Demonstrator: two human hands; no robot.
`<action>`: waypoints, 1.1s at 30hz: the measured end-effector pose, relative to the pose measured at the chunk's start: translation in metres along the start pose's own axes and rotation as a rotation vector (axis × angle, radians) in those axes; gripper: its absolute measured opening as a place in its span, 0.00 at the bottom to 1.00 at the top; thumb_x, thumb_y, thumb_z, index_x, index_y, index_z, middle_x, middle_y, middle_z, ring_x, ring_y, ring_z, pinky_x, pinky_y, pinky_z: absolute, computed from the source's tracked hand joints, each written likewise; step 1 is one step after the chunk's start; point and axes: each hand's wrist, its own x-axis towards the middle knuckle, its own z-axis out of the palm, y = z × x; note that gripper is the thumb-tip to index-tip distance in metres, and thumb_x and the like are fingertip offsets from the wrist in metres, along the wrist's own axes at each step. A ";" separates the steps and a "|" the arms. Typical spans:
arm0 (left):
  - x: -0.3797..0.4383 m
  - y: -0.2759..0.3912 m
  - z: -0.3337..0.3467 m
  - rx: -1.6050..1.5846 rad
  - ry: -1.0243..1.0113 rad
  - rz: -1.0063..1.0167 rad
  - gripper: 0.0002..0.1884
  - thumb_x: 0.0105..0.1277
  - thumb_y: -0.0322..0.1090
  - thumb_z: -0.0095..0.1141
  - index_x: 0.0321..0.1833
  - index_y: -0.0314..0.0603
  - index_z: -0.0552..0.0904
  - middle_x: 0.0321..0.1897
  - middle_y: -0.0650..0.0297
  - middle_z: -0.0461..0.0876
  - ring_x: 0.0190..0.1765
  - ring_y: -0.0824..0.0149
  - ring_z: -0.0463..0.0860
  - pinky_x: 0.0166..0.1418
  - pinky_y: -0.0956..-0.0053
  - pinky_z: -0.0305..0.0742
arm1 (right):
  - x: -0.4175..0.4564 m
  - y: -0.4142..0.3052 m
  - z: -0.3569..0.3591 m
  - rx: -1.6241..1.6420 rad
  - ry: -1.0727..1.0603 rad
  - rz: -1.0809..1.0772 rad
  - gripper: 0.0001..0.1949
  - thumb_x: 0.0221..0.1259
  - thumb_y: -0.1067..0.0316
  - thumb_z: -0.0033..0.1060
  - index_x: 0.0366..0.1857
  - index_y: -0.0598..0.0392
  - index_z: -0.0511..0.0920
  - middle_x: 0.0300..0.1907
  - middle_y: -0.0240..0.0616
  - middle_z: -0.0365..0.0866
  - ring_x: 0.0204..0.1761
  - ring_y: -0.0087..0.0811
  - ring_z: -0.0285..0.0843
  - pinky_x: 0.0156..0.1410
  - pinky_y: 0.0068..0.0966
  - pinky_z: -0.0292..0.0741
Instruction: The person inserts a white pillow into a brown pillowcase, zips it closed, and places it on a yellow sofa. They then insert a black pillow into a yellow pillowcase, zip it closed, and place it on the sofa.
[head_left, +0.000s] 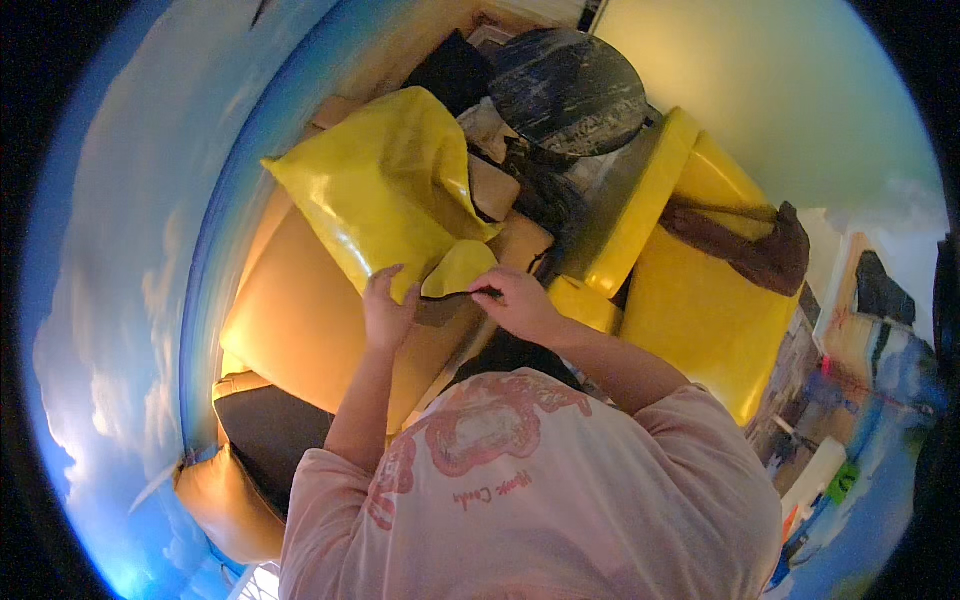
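A glossy yellow cushion cover (352, 187), seemingly vinyl, lies loosely rumpled before me over a large tan block (300, 300) that looks like foam or a cushion. My left hand (388, 313) grips the cover's near edge, fingers on top. A dark strip, likely a zipper (448, 297), runs from there along the edge to my right hand (520, 302). That hand pinches the strip's right end between thumb and fingers. Between my hands a rounded yellow flap (461, 270) folds up. The cover's underside is hidden.
A round black marbled tabletop (568, 91) stands at the far side. Yellow padded seating (690, 322) is to my right, with a brown cloth (761, 251) draped over it. A smaller tan block (493, 187) lies beyond the cover. A dark-faced cushion (274, 427) sits at lower left.
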 end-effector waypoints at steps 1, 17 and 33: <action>0.005 -0.021 0.005 0.040 0.019 -0.051 0.25 0.60 0.36 0.71 0.59 0.38 0.81 0.55 0.46 0.82 0.61 0.44 0.78 0.65 0.54 0.75 | 0.000 0.004 0.003 -0.008 0.017 -0.033 0.08 0.62 0.65 0.67 0.41 0.55 0.83 0.42 0.44 0.85 0.49 0.48 0.82 0.55 0.41 0.78; 0.030 -0.114 0.084 0.187 0.050 -0.653 0.13 0.66 0.40 0.62 0.49 0.44 0.89 0.50 0.57 0.86 0.53 0.55 0.85 0.57 0.59 0.79 | -0.054 0.006 0.002 -0.018 0.142 0.091 0.07 0.61 0.68 0.68 0.40 0.54 0.84 0.42 0.43 0.83 0.48 0.45 0.82 0.49 0.34 0.80; -0.089 0.001 0.013 -0.088 -0.213 0.508 0.07 0.50 0.32 0.62 0.33 0.47 0.85 0.35 0.65 0.82 0.44 0.57 0.81 0.51 0.57 0.71 | 0.006 -0.042 0.041 -0.382 0.116 0.083 0.28 0.57 0.50 0.71 0.58 0.57 0.77 0.54 0.50 0.80 0.56 0.51 0.79 0.59 0.41 0.77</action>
